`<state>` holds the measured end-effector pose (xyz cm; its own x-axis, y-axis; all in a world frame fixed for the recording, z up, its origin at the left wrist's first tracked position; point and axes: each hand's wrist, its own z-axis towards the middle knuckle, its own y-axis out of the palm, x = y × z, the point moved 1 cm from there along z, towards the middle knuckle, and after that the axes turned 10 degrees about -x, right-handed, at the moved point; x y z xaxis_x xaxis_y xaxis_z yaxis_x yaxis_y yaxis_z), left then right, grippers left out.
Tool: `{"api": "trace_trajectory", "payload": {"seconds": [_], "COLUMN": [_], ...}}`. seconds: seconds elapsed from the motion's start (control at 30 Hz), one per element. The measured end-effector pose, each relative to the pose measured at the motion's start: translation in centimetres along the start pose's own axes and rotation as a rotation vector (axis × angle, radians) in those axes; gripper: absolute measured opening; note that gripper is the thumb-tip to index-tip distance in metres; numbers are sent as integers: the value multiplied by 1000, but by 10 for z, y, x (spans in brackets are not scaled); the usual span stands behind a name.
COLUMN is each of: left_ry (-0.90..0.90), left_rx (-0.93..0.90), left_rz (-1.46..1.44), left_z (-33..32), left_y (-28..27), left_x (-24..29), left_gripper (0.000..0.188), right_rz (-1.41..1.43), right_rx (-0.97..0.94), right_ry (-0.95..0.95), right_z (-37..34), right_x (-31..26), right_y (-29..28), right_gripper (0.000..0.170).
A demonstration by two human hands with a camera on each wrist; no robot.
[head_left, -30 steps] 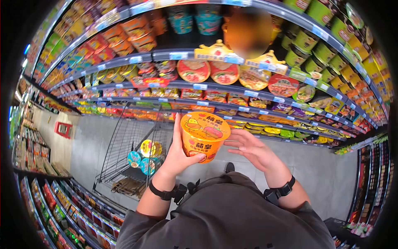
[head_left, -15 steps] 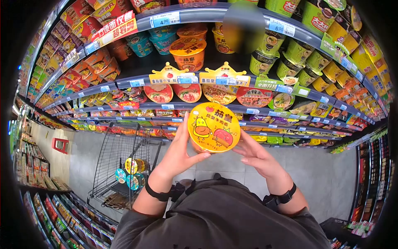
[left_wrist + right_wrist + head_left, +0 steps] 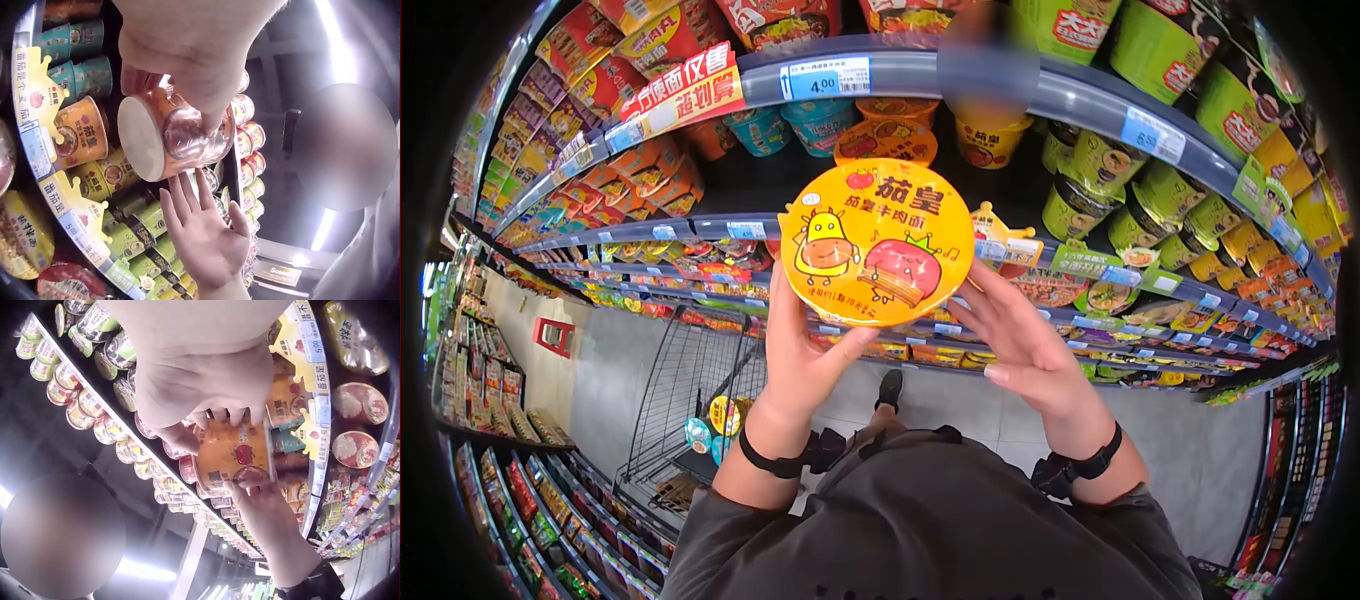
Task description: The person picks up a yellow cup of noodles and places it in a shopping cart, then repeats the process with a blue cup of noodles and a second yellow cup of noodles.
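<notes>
An orange noodle cup (image 3: 878,243) with a yellow cartoon lid is held up in front of the shelf, its lid facing the head camera. My left hand (image 3: 805,345) grips its left side, the thumb low along the wall. In the left wrist view the cup (image 3: 178,134) shows its pale base, and the left hand (image 3: 187,56) curls round it. My right hand (image 3: 1030,350) is at the cup's right side with fingers extended; the right wrist view shows the right hand (image 3: 203,381) with fingertips at the cup (image 3: 234,453). Whether they touch it is unclear.
Shelves of noodle cups rise ahead, with a similar orange cup (image 3: 887,142) behind the held one and green cups (image 3: 1080,205) to the right. A wire cart (image 3: 662,385) holding several cups stands at lower left. A red-framed object (image 3: 553,337) sits on the floor farther left.
The cup and both hands have risen toward the shelf and the head camera. The lid has tipped to face the camera, and the shelf appears closer.
</notes>
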<state>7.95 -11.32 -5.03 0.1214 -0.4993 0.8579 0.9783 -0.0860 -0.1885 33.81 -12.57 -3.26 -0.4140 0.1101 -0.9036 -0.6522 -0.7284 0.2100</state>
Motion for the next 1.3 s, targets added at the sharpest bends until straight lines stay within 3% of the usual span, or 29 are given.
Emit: {"api": "trace_trajectory", "payload": {"seconds": [0.27, 0.53, 0.63, 0.67, 0.7, 0.77, 0.8, 0.9, 1.07, 1.23, 1.27, 1.3], "left_ry": [83, 63, 20, 48, 48, -159, -140, -151, 20, 128, 96, 97], "left_rx": [-16, -65, -133, -127, -135, -283, -271, -289, -298, -290, -292, -287], "left_rz": [17, -3, 53, 102, 100, 2, 18, 17, 121, 231, 242, 242], "left_z": [87, 149, 163, 167, 172, 179, 182, 183, 187, 182, 177, 173], "left_y": [-28, -43, -46, -46, -48, -51, -50, -52, -58, -66, -69, -68], "left_x": [-29, -70, -85, -84, -81, -76, -71, -76, -80, -96, -98, -100], "left_gripper": [72, 79, 76, 61, 61, 40, 25, 25, 27, 50, 61, 61], "right_rz": [-33, -51, 38, 41, 41, -31, -21, -23, -28, -76, -62, -45], "right_rx": [21, 6, 88, 99, 107, 79, 162, 158, 187, 128, 170, 213], "right_ry": [-75, -122, -136, -174, -177, -208, -202, -160, -193, -234, -245, -254], "right_z": [73, 117, 126, 129, 130, 128, 127, 123, 125, 127, 122, 117], "right_x": [5, 14, 19, 23, 26, 31, 31, 29, 35, 36, 38, 39], "right_y": [-43, -88, -98, -102, -108, -117, -113, -120, -117, -115, -114, -113], "right_gripper": [95, 87, 85, 79, 79, 71, 66, 65, 66, 69, 69, 70]}}
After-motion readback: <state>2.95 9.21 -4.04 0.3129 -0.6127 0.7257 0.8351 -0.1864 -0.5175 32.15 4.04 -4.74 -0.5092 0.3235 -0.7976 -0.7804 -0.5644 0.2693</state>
